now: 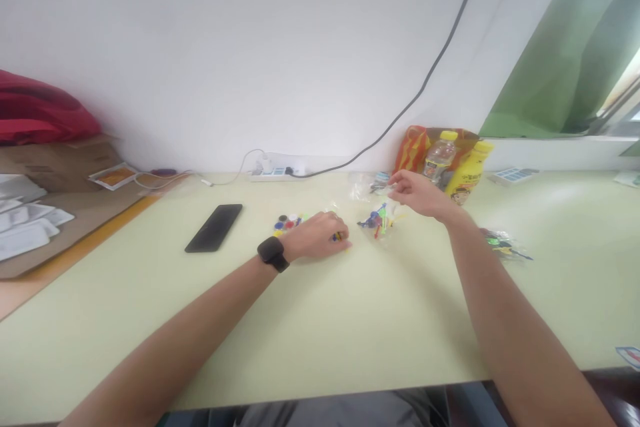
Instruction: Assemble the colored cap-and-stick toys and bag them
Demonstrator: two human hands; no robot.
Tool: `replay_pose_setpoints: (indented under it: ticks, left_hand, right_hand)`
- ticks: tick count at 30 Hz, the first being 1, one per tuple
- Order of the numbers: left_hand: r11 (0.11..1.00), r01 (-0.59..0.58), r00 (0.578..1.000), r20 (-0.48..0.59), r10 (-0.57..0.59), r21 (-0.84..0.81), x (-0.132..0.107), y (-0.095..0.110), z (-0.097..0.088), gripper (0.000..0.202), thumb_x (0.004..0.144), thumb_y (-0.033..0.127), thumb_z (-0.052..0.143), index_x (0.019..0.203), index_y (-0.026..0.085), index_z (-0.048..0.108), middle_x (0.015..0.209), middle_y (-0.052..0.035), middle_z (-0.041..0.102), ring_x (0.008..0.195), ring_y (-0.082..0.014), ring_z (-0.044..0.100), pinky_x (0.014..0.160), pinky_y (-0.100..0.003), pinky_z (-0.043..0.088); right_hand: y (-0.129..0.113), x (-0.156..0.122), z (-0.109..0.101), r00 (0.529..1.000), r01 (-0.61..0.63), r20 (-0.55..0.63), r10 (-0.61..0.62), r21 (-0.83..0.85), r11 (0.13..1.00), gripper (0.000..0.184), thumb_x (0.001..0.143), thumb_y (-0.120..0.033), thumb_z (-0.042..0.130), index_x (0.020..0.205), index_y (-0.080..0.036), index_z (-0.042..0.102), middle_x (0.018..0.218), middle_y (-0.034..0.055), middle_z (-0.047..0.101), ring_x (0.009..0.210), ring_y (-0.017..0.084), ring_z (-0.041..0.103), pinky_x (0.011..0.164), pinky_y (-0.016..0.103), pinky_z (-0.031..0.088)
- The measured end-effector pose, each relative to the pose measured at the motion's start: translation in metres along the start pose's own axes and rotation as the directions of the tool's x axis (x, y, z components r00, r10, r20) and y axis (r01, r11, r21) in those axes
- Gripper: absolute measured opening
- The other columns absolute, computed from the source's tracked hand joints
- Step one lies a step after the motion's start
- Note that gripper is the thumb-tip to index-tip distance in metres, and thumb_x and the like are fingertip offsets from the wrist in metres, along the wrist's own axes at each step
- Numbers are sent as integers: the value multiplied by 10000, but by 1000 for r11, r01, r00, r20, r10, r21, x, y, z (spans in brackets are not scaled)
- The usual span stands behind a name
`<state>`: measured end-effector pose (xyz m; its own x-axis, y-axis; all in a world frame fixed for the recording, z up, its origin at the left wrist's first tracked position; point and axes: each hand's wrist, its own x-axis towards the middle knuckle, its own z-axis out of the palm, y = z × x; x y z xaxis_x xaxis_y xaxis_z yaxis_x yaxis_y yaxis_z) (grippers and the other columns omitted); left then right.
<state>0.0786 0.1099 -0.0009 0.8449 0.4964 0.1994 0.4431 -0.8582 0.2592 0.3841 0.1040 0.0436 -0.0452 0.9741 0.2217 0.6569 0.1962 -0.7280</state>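
Observation:
My left hand (317, 235), with a black watch (273, 252) on its wrist, rests on the table with its fingers curled round small coloured plastic pieces (338, 237); bits of blue and yellow show between them. Beside it lies a group of small round pieces (290, 223) in several colours, partly hidden by the hand. To the right, my right hand (417, 193) is raised a little, its thumb and fingers pinched at the top of a clear plastic bag (393, 210). Blue, green, red and yellow plastic parts (377, 220) are in or at this bag.
A black phone (214, 228) lies at left. A power strip (275, 173) stands by the wall. At back right are a clear bottle (440, 157), a yellow bottle (469, 173) and a red-yellow bag (410, 150). Another bag of parts (505, 247) lies beyond my right forearm.

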Motion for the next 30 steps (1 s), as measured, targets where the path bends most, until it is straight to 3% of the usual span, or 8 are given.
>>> replay_pose_setpoints:
  ticks: [7, 14, 18, 22, 25, 30]
  left_hand:
    - [1000, 4, 1000, -5, -4, -2, 0, 0, 0, 147, 994, 313, 631, 951, 230, 745, 985, -50, 754, 999, -252, 657, 880, -372, 489]
    - [1000, -4, 1000, 4, 4, 7, 0, -1, 0, 139, 988, 298, 629, 963, 223, 744, 980, -59, 748, 993, -253, 655, 875, -374, 485]
    - [1000, 8, 1000, 2, -8, 15, -1, -1, 1, 138, 987, 302, 628, 1001, 222, 740, 1013, -64, 742, 1002, -257, 653, 868, -380, 482]
    - [1000, 20, 1000, 7, -20, 18, -1, 0, 1, 154, 983, 309, 632, 1060, 224, 734, 1041, -69, 740, 1030, -263, 655, 900, -380, 482]
    - [999, 30, 999, 11, -30, 18, -1, 0, 1, 149, 975, 300, 639, 1068, 223, 727, 1065, -66, 743, 1035, -258, 659, 912, -372, 480]
    - [1000, 15, 1000, -8, -15, 1, -2, -1, 1, 122, 964, 291, 653, 1032, 221, 727, 1085, -64, 749, 1020, -253, 661, 907, -375, 487]
  right_hand:
    - [-8, 0, -3, 979, 191, -95, -183, 79, 979, 230, 893, -344, 757, 1047, -225, 633, 752, -5, 636, 690, 169, 611, 609, 285, 470]
    - [-22, -8, -16, 926, 302, -274, -259, 128, 945, 62, 849, -253, 742, 888, -226, 703, 732, 22, 673, 693, 190, 648, 562, 287, 467]
    - [-14, -4, -23, 869, 294, -463, -176, 196, 936, 50, 773, -175, 718, 777, -225, 712, 695, 17, 671, 644, 177, 633, 537, 282, 461]
    - [8, 6, -31, 786, 237, -618, 27, 341, 910, 86, 738, -203, 727, 685, -223, 662, 652, -2, 609, 538, 127, 517, 466, 267, 396]
    - [27, 12, -35, 751, 162, -635, 180, 441, 883, 180, 735, -267, 748, 634, -237, 602, 587, -6, 540, 495, 124, 446, 399, 258, 315]
    - [48, 19, -36, 745, 104, -588, 315, 569, 816, 165, 691, -279, 721, 667, -248, 561, 571, -25, 487, 476, 123, 398, 352, 245, 256]
